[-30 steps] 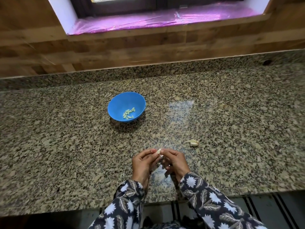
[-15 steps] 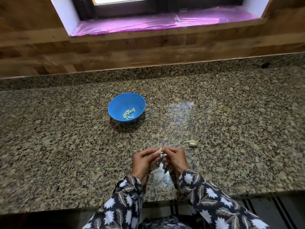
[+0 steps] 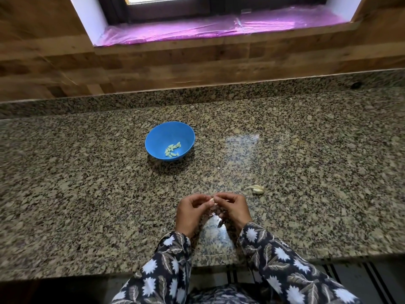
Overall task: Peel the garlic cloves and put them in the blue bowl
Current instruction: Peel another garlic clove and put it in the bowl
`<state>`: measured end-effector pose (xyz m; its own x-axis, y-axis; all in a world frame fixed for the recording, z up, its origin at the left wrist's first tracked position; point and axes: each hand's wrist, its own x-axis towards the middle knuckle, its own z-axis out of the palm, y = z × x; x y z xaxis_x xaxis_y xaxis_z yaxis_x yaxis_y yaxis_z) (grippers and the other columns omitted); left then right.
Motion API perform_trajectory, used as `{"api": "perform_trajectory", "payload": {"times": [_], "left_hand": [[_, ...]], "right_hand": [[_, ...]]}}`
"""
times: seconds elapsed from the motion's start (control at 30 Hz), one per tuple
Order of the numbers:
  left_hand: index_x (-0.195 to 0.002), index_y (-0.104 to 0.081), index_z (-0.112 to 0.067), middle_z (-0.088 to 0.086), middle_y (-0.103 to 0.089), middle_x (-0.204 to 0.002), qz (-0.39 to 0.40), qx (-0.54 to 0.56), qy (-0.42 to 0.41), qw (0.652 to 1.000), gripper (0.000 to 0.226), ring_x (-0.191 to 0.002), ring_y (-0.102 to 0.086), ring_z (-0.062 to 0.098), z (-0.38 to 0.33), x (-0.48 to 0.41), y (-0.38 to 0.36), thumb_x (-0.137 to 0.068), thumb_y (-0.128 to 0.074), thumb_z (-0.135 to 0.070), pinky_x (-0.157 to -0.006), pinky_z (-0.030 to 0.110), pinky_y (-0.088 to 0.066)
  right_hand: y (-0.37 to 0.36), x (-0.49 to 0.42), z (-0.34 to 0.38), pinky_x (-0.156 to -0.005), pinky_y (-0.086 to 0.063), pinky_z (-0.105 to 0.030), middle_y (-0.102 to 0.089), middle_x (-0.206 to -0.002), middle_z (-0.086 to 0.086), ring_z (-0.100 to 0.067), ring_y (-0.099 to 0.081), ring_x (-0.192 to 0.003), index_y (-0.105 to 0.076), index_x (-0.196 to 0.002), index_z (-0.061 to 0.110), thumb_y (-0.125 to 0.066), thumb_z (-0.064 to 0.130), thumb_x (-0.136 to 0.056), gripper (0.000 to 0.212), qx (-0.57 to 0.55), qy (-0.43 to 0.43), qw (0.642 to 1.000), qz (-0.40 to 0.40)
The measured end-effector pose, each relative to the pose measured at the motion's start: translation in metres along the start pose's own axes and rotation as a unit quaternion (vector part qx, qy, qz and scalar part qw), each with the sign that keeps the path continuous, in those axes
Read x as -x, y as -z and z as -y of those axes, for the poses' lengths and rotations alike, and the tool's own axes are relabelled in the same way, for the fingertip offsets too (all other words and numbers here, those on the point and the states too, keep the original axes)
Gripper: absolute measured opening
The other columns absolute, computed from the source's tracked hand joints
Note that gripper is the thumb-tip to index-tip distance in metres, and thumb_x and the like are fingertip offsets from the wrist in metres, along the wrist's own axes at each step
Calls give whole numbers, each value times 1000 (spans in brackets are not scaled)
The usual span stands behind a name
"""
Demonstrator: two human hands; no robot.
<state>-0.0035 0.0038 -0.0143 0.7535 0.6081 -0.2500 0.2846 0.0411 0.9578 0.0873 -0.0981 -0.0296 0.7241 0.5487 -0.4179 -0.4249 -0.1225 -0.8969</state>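
I'm pinching one garlic clove (image 3: 212,200) between both sets of fingertips, just above the near edge of the counter; my left hand (image 3: 192,212) and right hand (image 3: 234,210) are curling round it, knuckles almost meeting. One more garlic piece (image 3: 256,189), skin on, is lying just beside my right hand. Farther out, one blue bowl (image 3: 157,137) is sitting well apart, holding a small heap of peeled cloves (image 3: 172,149), too bunched to count. Everything is resting on a speckled granite counter (image 3: 87,194), which is running back to a wood-panelled wall (image 3: 153,69) and a window sill (image 3: 219,28) that pink film is covering.
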Motion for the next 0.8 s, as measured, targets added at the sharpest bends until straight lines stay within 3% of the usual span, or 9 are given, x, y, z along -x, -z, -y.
{"api": "perform_trajectory", "payload": {"times": [0.1,0.23,0.37,0.47,0.6,0.7,0.8], "left_hand": [[-86,-69,-3,12,-72,-83,-15,119,68,990,9,-69,-69,16,-4,1,-2,-80,-66,3,-62,21,-56],[-101,-63,8,17,-70,-86,5,350,182,919,19,-70,-69,19,-4,2,-2,-83,-58,5,-62,23,-58],[-108,-59,9,19,-69,-87,10,423,218,879,24,-69,-69,19,-2,2,-2,-85,-54,7,-60,23,-58],[-109,-58,7,19,-69,-88,21,398,207,894,25,-70,-69,19,-1,1,-2,-84,-55,5,-62,24,-58],[-109,-62,5,19,-71,-89,20,371,170,913,24,-73,-70,19,0,0,-4,-86,-54,6,-66,24,-58],[-104,-65,2,18,-71,-96,-3,308,117,944,23,-80,-70,21,-1,0,-7,-83,-59,6,-67,23,-58],[-92,-68,-6,15,-72,-89,-27,206,57,977,19,-75,-70,16,-4,1,-12,-83,-60,8,-65,21,-57]], "right_hand": [[-1,1,1,-39,-44,-17,-65,-75,-11,-9,-55,-45,-67,-86,-1,-63,0,-83,6,-42,-11,999,9],[-2,6,4,-37,-43,-15,-66,-64,-4,-8,-57,-46,-64,-90,-7,-60,0,-84,10,-111,-29,993,23],[1,3,3,-42,-45,-19,-69,-72,-7,-12,-59,-53,-68,-81,5,-65,6,-82,4,-66,-17,998,16],[2,1,3,-47,-47,-23,-69,-76,-8,-15,-62,-59,-68,-80,8,-65,9,-82,4,-36,-10,999,23],[-2,5,5,-40,-43,-17,-67,-69,-4,-7,-59,-51,-67,-83,4,-61,7,-85,6,-54,-13,998,22],[-4,7,6,-38,-43,-17,-67,-71,-4,-9,-58,-52,-68,-87,6,-63,10,-85,7,-70,-18,997,9],[-5,5,7,-37,-41,-19,-66,-69,-4,-12,-56,-48,-69,-84,8,-67,9,-81,4,-47,-18,999,-15]]}}
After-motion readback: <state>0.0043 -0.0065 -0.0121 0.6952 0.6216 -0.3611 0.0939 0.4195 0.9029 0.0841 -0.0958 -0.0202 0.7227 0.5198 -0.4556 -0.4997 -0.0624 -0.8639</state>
